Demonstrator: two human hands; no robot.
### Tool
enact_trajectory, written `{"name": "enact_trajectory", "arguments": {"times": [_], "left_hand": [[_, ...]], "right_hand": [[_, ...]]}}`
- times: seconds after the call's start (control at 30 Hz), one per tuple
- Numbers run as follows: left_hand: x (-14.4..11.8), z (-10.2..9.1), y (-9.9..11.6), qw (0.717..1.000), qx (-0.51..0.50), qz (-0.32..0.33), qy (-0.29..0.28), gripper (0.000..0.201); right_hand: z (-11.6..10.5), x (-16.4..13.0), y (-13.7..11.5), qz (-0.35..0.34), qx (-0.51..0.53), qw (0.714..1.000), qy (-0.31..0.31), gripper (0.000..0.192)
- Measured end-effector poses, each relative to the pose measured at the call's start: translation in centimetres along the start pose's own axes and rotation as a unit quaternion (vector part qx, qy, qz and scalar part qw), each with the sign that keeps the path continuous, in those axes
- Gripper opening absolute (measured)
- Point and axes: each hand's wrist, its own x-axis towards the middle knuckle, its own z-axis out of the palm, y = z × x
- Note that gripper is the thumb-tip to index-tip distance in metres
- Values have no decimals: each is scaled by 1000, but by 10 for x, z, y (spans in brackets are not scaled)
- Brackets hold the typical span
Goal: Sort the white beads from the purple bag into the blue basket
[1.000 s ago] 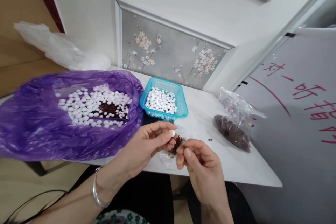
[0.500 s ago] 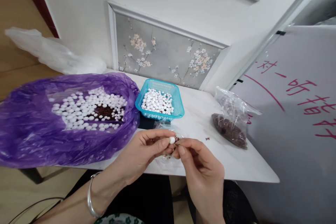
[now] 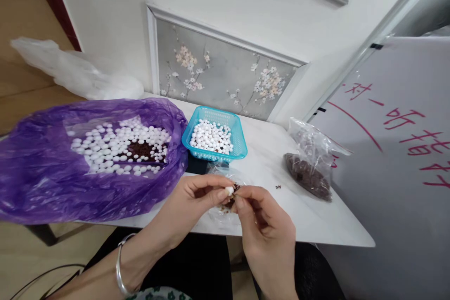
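Hands (image 3: pixel 191 204) (image 3: pixel 269 232) have converged near basket (image 3: pixel 240 144) of balls (image 3: pixel 210 136).

Against one second ago, the gap between the left hand (image 3: pixel 200 197) and the right hand (image 3: pixel 269 229) is reduced: the right fingertips, then apart from the white ball (image 3: pixel 229 191), now stand right beside it; contact cannot be confirmed. Against half a second ago, more brown bits (image 3: pixel 229 204) show between the hands.

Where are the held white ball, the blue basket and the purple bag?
White ball (image 3: pixel 229 191): head view, exposed side.
Blue basket (image 3: pixel 239 137): head view, inner right wall.
Purple bag (image 3: pixel 105 197): head view, near side.
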Motion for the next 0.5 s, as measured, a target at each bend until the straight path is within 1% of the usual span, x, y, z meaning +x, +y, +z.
{"name": "enact_trajectory", "arguments": {"times": [0.27,0.5], "left_hand": [[-1,-2,4,998,47,45,16,13],[-3,-1,5,990,101,87,48,17]], "right_hand": [[2,0,1,-10,-16,1000,-5,10],[3,4,1,-9,-23,1000,-13,11]]}}
